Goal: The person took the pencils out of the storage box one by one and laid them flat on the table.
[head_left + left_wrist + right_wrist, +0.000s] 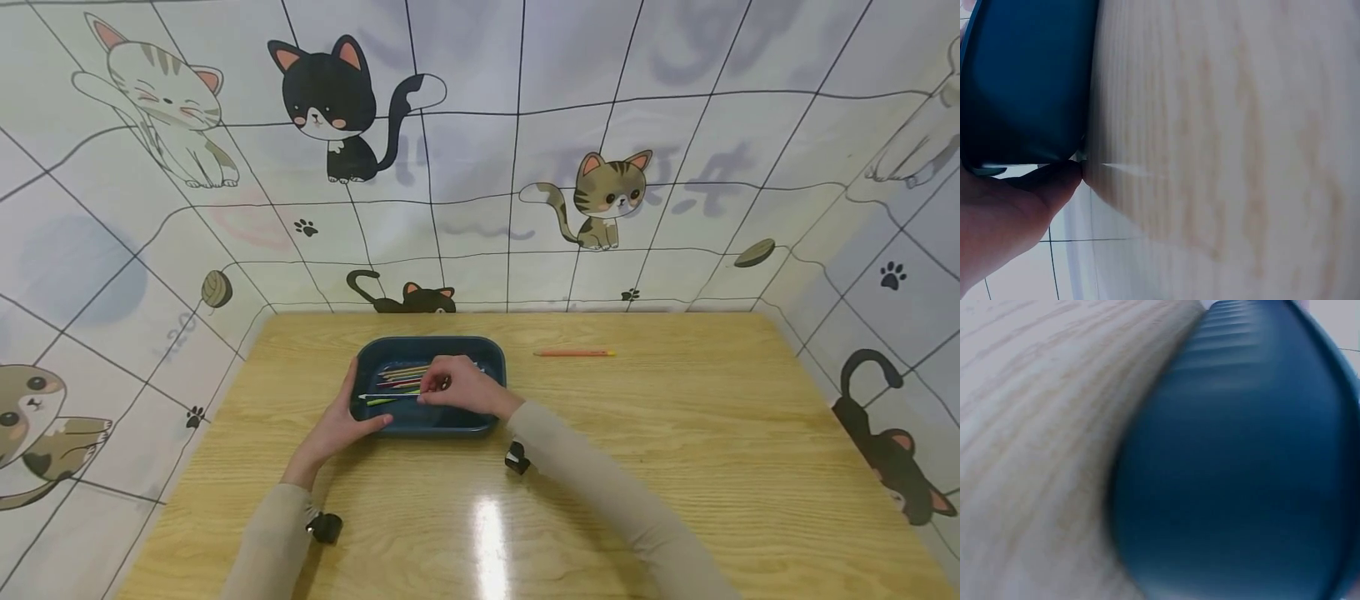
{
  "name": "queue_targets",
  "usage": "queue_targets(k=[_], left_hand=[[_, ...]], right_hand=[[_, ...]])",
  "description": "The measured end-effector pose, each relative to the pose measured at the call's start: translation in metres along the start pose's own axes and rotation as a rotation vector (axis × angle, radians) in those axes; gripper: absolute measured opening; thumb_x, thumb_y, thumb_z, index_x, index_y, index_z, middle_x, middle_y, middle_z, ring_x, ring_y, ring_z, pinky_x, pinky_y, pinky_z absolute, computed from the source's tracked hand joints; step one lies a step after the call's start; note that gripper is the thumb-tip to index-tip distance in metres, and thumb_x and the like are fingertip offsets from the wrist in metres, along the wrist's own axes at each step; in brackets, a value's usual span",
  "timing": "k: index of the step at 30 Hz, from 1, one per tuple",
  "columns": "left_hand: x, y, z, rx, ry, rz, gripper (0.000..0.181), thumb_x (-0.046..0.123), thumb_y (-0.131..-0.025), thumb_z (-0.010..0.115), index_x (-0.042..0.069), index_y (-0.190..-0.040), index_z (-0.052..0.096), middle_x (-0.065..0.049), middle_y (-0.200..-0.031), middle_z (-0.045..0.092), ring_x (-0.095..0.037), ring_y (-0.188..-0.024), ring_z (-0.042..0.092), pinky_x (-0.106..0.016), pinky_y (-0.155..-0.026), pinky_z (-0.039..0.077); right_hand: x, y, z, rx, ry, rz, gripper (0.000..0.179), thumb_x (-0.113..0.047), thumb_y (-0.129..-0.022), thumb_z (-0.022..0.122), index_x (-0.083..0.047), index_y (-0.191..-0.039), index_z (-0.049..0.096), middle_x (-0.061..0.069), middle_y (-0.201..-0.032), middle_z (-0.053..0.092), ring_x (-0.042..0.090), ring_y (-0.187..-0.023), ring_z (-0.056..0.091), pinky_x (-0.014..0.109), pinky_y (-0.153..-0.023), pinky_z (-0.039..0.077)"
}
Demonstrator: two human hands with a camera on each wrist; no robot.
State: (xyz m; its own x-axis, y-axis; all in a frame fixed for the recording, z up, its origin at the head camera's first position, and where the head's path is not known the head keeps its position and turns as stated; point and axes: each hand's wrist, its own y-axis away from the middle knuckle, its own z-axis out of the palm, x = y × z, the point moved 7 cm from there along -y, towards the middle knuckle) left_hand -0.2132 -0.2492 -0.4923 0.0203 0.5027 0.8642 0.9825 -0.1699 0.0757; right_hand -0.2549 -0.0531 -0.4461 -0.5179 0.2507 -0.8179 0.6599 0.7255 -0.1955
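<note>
A dark blue tray [442, 432] stands on the table with several colored pencils [401, 374] lying inside, one of them yellow-green [379, 402]. My left hand [341, 427] holds the tray's left end, thumb over the near corner. In the left wrist view, that hand [1007, 212] touches the end of the tray [1029, 81]. Above the tray, my right hand [465, 387] pinches a pale colored pencil [390, 397] that points left. The tray's side [1229, 462] fills much of the right wrist view, where the pinching fingers are hidden.
An orange pencil [573, 353] lies on the wooden table [675, 433], to the right of the tray and apart from it. A cat-patterned cloth [480, 167] hangs behind the table and along both sides.
</note>
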Motion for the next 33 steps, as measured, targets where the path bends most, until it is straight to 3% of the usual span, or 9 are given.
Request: queue_targets(k=[10, 18, 21, 24, 29, 30, 33], left_hand=[[-0.004, 0.0, 0.0, 0.012, -0.03, 0.012, 0.116, 0.03, -0.081, 0.079, 0.022, -0.155, -0.01, -0.021, -0.159, 0.0, -0.044, -0.142, 0.007, -0.06, -0.109, 0.014], [-0.003, 0.001, 0.001, 0.01, -0.022, -0.006, 0.117, 0.028, -0.081, 0.08, 0.022, -0.155, -0.01, -0.021, -0.159, 0.0, -0.043, -0.142, 0.007, -0.06, -0.109, 0.014], [0.005, 0.005, 0.002, -0.004, 0.001, -0.016, 0.116, 0.024, -0.082, 0.079, 0.018, -0.155, -0.01, -0.023, -0.158, -0.001, -0.044, -0.142, 0.005, -0.06, -0.11, 0.013], [0.023, 0.011, 0.001, -0.015, 0.015, -0.019, 0.114, 0.019, -0.083, 0.078, 0.011, -0.155, -0.01, -0.027, -0.157, -0.002, -0.047, -0.141, 0.004, -0.062, -0.109, 0.012], [0.044, 0.019, -0.001, -0.026, -0.007, -0.027, 0.109, 0.017, -0.085, 0.075, 0.005, -0.154, -0.009, -0.029, -0.156, -0.001, -0.049, -0.14, 0.006, -0.062, -0.108, 0.013], [0.044, 0.019, -0.001, -0.028, -0.009, -0.028, 0.109, 0.017, -0.085, 0.075, 0.005, -0.154, -0.009, -0.029, -0.156, -0.001, -0.049, -0.14, 0.006, -0.062, -0.109, 0.014], [0.025, 0.011, -0.001, -0.015, -0.024, -0.016, 0.113, 0.024, -0.084, 0.077, 0.014, -0.155, -0.011, -0.025, -0.157, -0.002, -0.047, -0.141, 0.006, -0.062, -0.108, 0.014]], right_hand=[[-0.013, 0.02, -0.016, -0.012, 0.038, -0.079, 0.006, -0.014, -0.086, 0.075, -0.011, -0.084, 0.07, -0.004, -0.081, 0.056, 0.008, -0.071, 0.054, 0.024, -0.065, 0.05], [-0.008, 0.043, -0.033, -0.027, 0.092, -0.095, 0.006, -0.016, -0.086, 0.075, -0.013, -0.084, 0.07, -0.005, -0.083, 0.055, 0.007, -0.068, 0.053, 0.024, -0.062, 0.048], [-0.004, 0.055, -0.041, -0.053, 0.12, -0.071, 0.007, -0.017, -0.086, 0.075, -0.014, -0.084, 0.069, -0.005, -0.084, 0.055, 0.007, -0.068, 0.052, 0.024, -0.061, 0.047], [0.001, 0.065, -0.051, -0.067, 0.136, -0.039, 0.007, -0.018, -0.087, 0.074, -0.014, -0.084, 0.069, -0.006, -0.084, 0.054, 0.008, -0.069, 0.052, 0.025, -0.061, 0.047], [0.008, 0.081, -0.068, -0.04, 0.175, -0.018, 0.008, -0.019, -0.086, 0.076, -0.016, -0.083, 0.068, -0.005, -0.083, 0.056, 0.008, -0.068, 0.053, 0.026, -0.06, 0.047], [0.01, 0.084, -0.071, -0.032, 0.181, -0.018, 0.008, -0.018, -0.085, 0.076, -0.016, -0.083, 0.069, -0.005, -0.082, 0.057, 0.008, -0.068, 0.053, 0.026, -0.059, 0.047], [0.015, 0.093, -0.079, -0.012, 0.18, -0.003, 0.008, -0.014, -0.084, 0.077, -0.016, -0.083, 0.069, -0.004, -0.082, 0.057, 0.009, -0.068, 0.054, 0.027, -0.059, 0.047]])
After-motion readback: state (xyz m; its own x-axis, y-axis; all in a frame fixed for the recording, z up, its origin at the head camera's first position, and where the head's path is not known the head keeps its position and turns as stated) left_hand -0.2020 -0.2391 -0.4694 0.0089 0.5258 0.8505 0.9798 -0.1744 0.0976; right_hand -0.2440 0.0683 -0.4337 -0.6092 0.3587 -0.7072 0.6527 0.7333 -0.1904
